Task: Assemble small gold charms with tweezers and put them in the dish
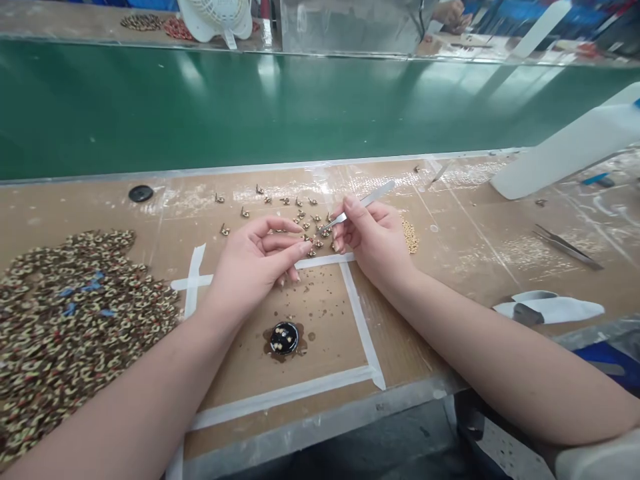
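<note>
My left hand is closed in a pinch, with a tiny part showing a red spot at its fingertips. My right hand grips a slim, flat metal tool; its thin tip points left, close to that part. Several small dark-and-cream parts lie spread under and beyond both hands. Beside my right hand is a patch of tiny yellowish beads, partly hidden by it. Nearer to me, a small round black dish holds a shiny dark liquid and a few pale bits, with a stain around it.
A large pile of small parts covers the left, with blue scraps on it. White tape marks the cardboard surface. A black disc, tweezers and a white plastic container lie around. Beyond runs a green belt; another person's hands show behind.
</note>
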Tool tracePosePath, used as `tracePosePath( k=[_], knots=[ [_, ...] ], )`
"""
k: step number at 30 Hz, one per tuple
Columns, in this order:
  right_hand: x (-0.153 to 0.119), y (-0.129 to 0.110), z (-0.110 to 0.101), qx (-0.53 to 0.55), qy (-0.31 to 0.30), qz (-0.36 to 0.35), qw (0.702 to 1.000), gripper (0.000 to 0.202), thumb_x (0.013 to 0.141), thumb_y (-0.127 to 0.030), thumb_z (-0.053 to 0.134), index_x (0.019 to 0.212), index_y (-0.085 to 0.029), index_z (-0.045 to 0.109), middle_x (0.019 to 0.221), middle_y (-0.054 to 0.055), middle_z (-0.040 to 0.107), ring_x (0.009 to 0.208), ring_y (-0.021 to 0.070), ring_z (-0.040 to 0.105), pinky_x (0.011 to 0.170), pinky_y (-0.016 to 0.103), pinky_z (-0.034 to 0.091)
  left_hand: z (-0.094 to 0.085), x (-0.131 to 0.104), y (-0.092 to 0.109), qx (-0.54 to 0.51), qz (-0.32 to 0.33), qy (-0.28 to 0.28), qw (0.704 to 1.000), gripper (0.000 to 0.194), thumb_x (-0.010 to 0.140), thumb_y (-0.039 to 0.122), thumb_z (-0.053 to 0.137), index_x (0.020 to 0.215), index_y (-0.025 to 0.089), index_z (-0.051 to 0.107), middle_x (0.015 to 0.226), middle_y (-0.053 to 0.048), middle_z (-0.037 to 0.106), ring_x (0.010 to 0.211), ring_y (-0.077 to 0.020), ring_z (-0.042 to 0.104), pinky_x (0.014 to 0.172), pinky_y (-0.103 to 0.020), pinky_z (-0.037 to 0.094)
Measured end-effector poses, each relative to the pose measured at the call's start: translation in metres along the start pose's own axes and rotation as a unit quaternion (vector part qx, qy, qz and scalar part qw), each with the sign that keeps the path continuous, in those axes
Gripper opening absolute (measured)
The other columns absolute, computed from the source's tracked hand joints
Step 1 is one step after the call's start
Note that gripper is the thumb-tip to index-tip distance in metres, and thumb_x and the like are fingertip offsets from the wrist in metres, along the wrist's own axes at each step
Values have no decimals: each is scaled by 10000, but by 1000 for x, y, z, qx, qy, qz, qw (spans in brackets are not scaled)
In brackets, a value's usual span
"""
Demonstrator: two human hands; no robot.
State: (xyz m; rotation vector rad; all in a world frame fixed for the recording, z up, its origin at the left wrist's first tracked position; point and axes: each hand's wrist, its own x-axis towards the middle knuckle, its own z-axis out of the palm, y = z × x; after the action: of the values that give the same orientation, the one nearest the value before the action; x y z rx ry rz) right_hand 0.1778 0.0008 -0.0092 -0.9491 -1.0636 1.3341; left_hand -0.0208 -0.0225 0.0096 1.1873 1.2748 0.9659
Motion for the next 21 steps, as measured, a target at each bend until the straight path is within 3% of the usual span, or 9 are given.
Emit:
tracePosePath(
  k=[7,14,21],
  knots=[
    [0,-1,3,-9,2,-5,1000,504,873,-699,811,769,-211,740,613,-13,656,478,98,598,493,260,517,0,1,-1,10,5,6,1000,225,844,263,893,992,221,729,663,20,751,479,-121,659,436,-200,489],
    [-3,2,1,-46,6,-23,999,468,935,-665,766,831,-209,763,672,4,693,526,110,642,518,265,542,2,0,-2,-20,20,11,1000,260,823,260,902,966,215,689,740,13,786,490,-117,668,456,-209,494],
    [-7,-1,5,-45,8,-41,998,504,936,-703,745,836,-209,778,679,5,700,533,111,647,541,268,581,4,0,-6,-48,73,44,995,332,790,188,893,868,235,574,735,27,779,681,-163,782,650,-252,615]
  ],
)
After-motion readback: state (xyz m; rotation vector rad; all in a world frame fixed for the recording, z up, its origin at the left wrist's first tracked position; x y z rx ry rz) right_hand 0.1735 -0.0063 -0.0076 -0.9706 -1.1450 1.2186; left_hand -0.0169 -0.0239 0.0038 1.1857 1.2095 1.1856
